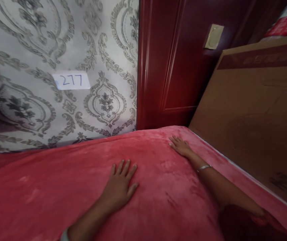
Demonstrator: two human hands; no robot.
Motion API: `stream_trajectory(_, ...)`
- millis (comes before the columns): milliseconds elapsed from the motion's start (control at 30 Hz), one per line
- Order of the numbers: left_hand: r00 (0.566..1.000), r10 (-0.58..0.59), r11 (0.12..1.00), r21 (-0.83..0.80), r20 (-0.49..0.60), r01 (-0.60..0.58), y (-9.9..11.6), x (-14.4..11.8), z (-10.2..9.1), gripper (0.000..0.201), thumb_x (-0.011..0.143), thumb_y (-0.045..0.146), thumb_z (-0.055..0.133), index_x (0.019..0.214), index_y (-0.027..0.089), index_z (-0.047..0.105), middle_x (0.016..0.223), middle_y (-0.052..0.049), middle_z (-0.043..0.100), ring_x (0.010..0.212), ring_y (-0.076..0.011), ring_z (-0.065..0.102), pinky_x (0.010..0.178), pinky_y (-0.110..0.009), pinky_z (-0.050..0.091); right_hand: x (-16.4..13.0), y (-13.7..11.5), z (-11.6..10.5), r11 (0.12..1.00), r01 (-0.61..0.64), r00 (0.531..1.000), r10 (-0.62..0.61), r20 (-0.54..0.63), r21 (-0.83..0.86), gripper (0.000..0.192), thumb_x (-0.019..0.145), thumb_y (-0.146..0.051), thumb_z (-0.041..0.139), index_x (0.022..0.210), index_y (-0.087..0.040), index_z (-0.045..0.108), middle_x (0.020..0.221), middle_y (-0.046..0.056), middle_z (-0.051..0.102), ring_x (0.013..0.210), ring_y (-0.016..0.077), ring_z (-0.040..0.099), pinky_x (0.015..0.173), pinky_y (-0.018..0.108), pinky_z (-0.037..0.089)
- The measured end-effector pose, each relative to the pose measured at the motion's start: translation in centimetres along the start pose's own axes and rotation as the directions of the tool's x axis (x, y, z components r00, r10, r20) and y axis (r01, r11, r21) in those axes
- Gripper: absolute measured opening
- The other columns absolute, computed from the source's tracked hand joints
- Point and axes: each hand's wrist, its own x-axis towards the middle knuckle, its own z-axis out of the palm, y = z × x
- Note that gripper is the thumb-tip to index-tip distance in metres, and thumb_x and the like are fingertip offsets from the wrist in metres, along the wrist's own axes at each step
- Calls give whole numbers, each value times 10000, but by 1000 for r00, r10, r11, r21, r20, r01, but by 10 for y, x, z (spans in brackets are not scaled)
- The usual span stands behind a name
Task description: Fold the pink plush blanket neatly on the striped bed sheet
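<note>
**Both hands flat on red blanket**

The red blanket (58, 194) covers the whole lower half of the frame, spread over a raised surface, its plush nap smooth with faint creases. The left hand (119, 185) lies palm down on it at lower centre, fingers released and spread, gripping nothing. The right hand (181, 146) lies palm down further up, right of centre, close to the blanket's far corner; its fingers are extended and flat, holding nothing. A silver bracelet (203, 167) circles the right wrist.

Beside the blanket's right edge leans a large cardboard box (254, 113). A dark red door (168, 67) stands at upper centre. Patterned grey wallpaper (32, 40) fills the upper left, bearing a white label (71, 81) marked 277.
</note>
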Motion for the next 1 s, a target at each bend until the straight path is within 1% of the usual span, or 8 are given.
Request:
stream_trajectory(100, 1000, 8, 1000, 11, -18, -8, 1, 1, -1, 644, 984, 561, 353, 1562, 279, 324, 1656, -113, 223, 1520, -372, 186, 1192, -650, 182, -28, -31, -3, 1000, -10, 1000, 10, -14, 23, 594, 1040, -494, 218, 1574, -257, 325, 1644, 104, 280, 1514, 307, 236, 1174, 580, 241)
stream_trajectory(267, 997, 38, 998, 54, -63, -35, 5, 2, -3, 638, 991, 543, 349, 1552, 239, 356, 1634, -140, 293, 1499, -379, 247, 1181, -630, 197, -104, -73, 21, 973, 227, 974, -227, -23, 29, 614, 1017, -565, 307, 1579, -318, 301, 1670, 39, 214, 1534, 284, 168, 1211, 543, 152)
stream_trajectory(400, 999, 43, 997, 61, -11, -42, 7, 0, -13, 652, 991, 545, 345, 1559, 224, 337, 1643, -138, 269, 1508, -376, 223, 1188, -613, 184, -145, -64, 27, 997, 75, 996, -74, -58, 9, 581, 1037, -508, 261, 1566, -281, 341, 1664, 61, 231, 1528, 301, 187, 1194, 584, 170)
stream_trajectory(500, 998, 27, 999, 46, 51, -29, -6, -17, -24, 658, 981, 573, 354, 1550, 243, 357, 1648, -121, 259, 1508, -381, 222, 1188, -626, 178, -163, -45, 29, 999, -41, 995, 39, -95, -24, 577, 1040, -489, 237, 1561, -271, 351, 1660, 68, 242, 1524, 307, 194, 1182, 606, 189)
stream_trajectory(667, 994, -110, 991, 76, 26, 108, -61, -82, -29, 646, 990, 559, 322, 1558, 253, 337, 1650, -93, 252, 1522, -365, 183, 1189, -649, 163, -192, -23, 35, 988, -147, 983, 141, -118, -44, 580, 1032, -474, 222, 1575, -290, 313, 1669, 60, 218, 1530, 304, 173, 1157, 612, 258)
stream_trajectory(767, 982, -186, 979, 86, -17, 187, -99, -132, -28, 635, 994, 547, 305, 1557, 256, 340, 1649, -79, 261, 1520, -352, 199, 1192, -638, 177, -201, -27, 30, 980, -196, 978, 193, -74, -30, 606, 1024, -492, 220, 1578, -266, 311, 1666, 92, 221, 1522, 336, 193, 1140, 641, 271)
stream_trajectory(867, 962, -269, 958, 93, -52, 272, -128, -179, -32, 631, 996, 534, 289, 1551, 241, 357, 1639, -95, 285, 1512, -351, 228, 1179, -640, 207, -205, -54, 25, 988, -151, 987, 151, -60, -4, 631, 1019, -502, 215, 1583, -231, 302, 1660, 129, 223, 1521, 352, 188, 1132, 657, 271)
stream_trajectory(1000, 915, -390, 911, 104, -105, 400, -149, -228, -37, 612, 999, 508, 285, 1538, 237, 383, 1632, -110, 302, 1502, -352, 255, 1167, -647, 221, -213, -114, 34, 997, 70, 996, -69, -57, 13, 613, 1021, -485, 235, 1585, -251, 289, 1665, 107, 216, 1528, 317, 184, 1165, 622, 233)
